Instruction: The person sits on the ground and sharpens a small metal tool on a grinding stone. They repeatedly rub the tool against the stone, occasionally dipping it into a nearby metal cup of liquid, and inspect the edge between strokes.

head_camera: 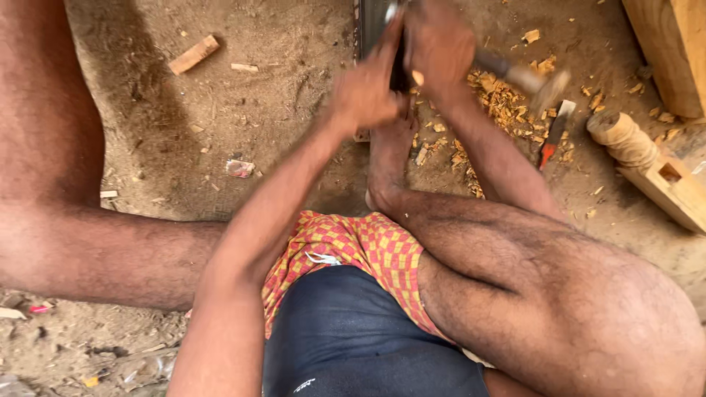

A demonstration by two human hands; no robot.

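Nearest the camera is a dark blue shirt point(353, 331), and above it a checked red and yellow cloth point(368, 246) across the lap; bare legs fold out to both sides on the dirt floor point(243, 110); a foot point(390, 151) points forward between the forearms. Past the foot, the left hand point(364, 92) is closed around a dark upright tool point(399, 70), too blurred to name, standing against a dark plank point(368, 18) at the top edge; the right hand point(439, 44) is closed on the handle of a hammer point(526, 77), whose blurred head sits out to the right, above the floor. Wood shavings point(504, 103) lie scattered under and beside the hammer; a red-handled chisel point(555, 132) rests on the floor just right of them; farther right lies a turned wooden leg point(651, 165) with a square slot, and a pale wood block point(673, 51) stands in the corner; a small wood scrap point(193, 54) lies far left.
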